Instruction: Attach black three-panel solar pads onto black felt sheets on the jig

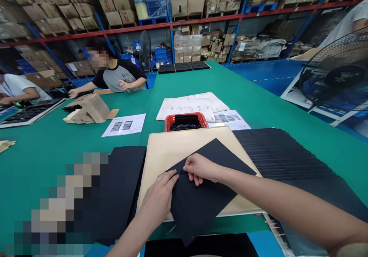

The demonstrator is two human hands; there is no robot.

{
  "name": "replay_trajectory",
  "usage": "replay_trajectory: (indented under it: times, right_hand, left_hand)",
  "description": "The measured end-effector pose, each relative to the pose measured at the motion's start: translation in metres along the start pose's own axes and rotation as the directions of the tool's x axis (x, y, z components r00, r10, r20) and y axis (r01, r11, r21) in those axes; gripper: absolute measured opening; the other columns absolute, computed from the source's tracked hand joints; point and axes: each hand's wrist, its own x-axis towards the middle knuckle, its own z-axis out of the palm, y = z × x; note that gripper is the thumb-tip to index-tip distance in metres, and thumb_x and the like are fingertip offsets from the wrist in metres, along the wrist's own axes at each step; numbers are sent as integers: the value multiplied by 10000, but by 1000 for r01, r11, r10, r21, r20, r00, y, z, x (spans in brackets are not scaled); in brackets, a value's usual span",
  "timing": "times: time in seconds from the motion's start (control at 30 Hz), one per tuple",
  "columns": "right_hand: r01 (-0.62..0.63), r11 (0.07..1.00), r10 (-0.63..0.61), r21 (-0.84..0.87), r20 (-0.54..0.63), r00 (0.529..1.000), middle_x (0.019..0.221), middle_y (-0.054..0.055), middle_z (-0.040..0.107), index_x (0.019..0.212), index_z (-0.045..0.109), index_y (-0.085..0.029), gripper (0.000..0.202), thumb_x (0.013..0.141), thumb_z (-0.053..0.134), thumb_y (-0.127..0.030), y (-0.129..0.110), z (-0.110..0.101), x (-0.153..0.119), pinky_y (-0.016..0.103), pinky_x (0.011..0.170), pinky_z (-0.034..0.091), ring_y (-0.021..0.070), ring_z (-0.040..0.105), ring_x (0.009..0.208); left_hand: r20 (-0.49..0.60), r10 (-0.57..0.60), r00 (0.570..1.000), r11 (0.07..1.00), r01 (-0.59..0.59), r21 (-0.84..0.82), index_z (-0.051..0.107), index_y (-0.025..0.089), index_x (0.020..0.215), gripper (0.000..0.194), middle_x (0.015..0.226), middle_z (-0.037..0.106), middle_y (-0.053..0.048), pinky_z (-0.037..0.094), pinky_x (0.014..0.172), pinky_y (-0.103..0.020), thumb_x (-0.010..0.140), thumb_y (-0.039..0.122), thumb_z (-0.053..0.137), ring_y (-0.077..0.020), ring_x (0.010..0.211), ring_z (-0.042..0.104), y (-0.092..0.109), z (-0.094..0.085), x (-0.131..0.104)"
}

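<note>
A black sheet [214,159] lies turned at an angle on a pale tan board [163,142], one corner hanging past the board's front edge. My left hand [159,195] rests on the sheet's left side, its fingers stretched out flat. Over the sheet, my right hand [201,168] is closed in a pinch. A small dark patch shows at its fingertips, too small to make out. Left of the board is a stack of black sheets [120,180]; to the right, many black sheets [276,153] lie fanned out in overlapping rows.
Behind the board stands a red basket [186,116] of small black pieces. White speckled boards [186,107] and printed papers [125,125] lie on the green table [184,81]. A cardboard box [93,107] sits left. A person [120,73] works across; a fan [342,73] stands right.
</note>
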Motion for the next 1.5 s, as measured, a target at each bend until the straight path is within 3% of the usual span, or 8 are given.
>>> replay_trajectory:
  times: [0.37,0.57,1.0,1.1,1.2,1.33,1.4,1.5]
  right_hand:
    - [44,998,-46,-52,-34,998,503,-8,593,660,506,-156,253,901,434,-124,4,2,0,159,311,406,104,546,356]
    - [72,997,-76,-29,-209,975,647,14,628,797,540,-142,196,930,396,-146,12,-23,-6,148,358,430,81,560,430]
    - [115,971,-167,-208,-255,952,696,5,624,876,572,-170,120,895,454,-167,22,-25,-10,215,427,455,130,588,509]
    - [210,853,-366,-478,-259,894,908,47,654,969,622,-181,171,899,469,-149,27,-20,-18,269,647,494,189,637,798]
    - [243,512,-532,-824,-83,843,1016,67,610,1232,561,-225,346,929,419,-136,34,-6,-31,300,676,479,206,610,857]
    - [172,112,-554,-979,82,829,991,110,577,1329,475,-146,421,915,408,-109,36,14,-34,348,592,477,235,579,777]
    - [112,77,-565,-991,49,823,1006,120,572,1327,469,-118,416,916,400,-106,29,13,-25,364,589,482,243,576,785]
    - [73,173,-525,-982,-30,851,1047,101,567,1325,482,-190,419,924,394,-105,12,0,-11,339,602,485,228,588,825]
  left_hand:
    - [36,47,998,982,-53,182,418,206,1371,703,1327,519,-117,490,936,-438,738,-80,307,-271,1188,506,0,11,0]
    - [27,42,999,993,-45,108,383,271,1398,687,1300,525,-86,486,929,-418,793,-45,316,-246,1158,509,-6,8,2]
    - [272,-36,962,891,-92,445,306,199,1447,663,1258,563,-134,474,845,-388,822,-14,362,-255,1069,536,17,-7,20]
    - [278,-35,960,875,-105,472,312,190,1445,646,1259,567,-133,470,847,-372,830,14,403,-253,1056,545,21,-5,17]
    - [264,-32,964,880,-98,465,333,170,1436,633,1309,538,-138,463,876,-378,827,21,421,-260,1083,536,23,-3,12]
    - [245,-58,968,884,-65,463,362,151,1420,609,1325,530,-143,453,909,-413,829,8,382,-276,1103,532,21,0,16]
    - [231,-82,970,891,-33,453,377,151,1412,597,1321,532,-143,450,921,-412,833,9,369,-278,1125,526,16,-1,26]
    - [228,-142,963,914,39,404,391,151,1405,573,1332,525,-132,432,961,-386,852,13,327,-260,1180,505,7,-12,46]
